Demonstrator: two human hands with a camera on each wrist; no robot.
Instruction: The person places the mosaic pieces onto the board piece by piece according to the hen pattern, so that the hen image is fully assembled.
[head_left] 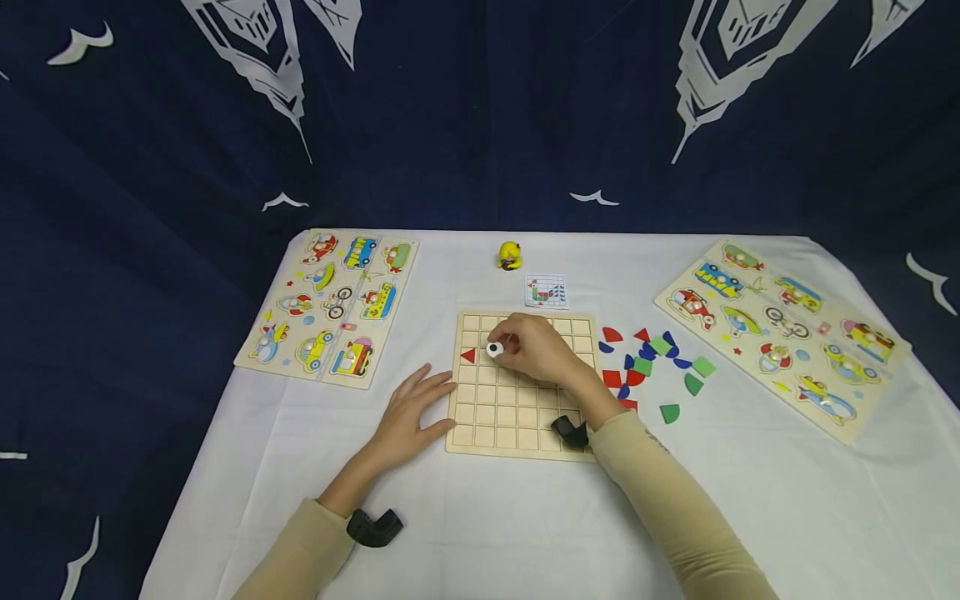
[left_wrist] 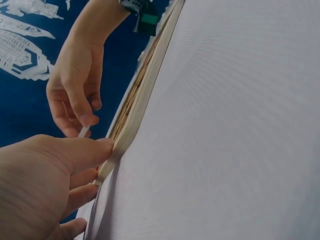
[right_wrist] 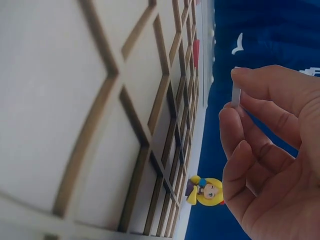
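**White piece (head_left: 494, 349) pinched above the grid board (head_left: 485, 414)**

Head view: The right hand (head_left: 534, 348) holds the white piece over the board's far left part, its grip a pinch of thumb and fingers. The black-dotted face looks up; fingers hide part of its outline. Just left of it, in the leftmost column, a red triangle (head_left: 468, 356) points left. The left hand (head_left: 408, 425) lies at the board's left edge, grip spread. Loose red, blue and green pieces (head_left: 643, 366) lie to the right on the tabletop (head_left: 510, 533); a printed card (head_left: 546, 291) and a yellow figurine (head_left: 509, 255) sit on the far side, flanked by two puzzle boards (head_left: 870, 396).

Left wrist view: The left thumb touches the board's rim; beyond, the white piece shows only as a thin edge between the right hand's fingertips.

Right wrist view: Seen edge-on, the piece is a thin slab, its long axis roughly parallel to the board's surface and clear of it.
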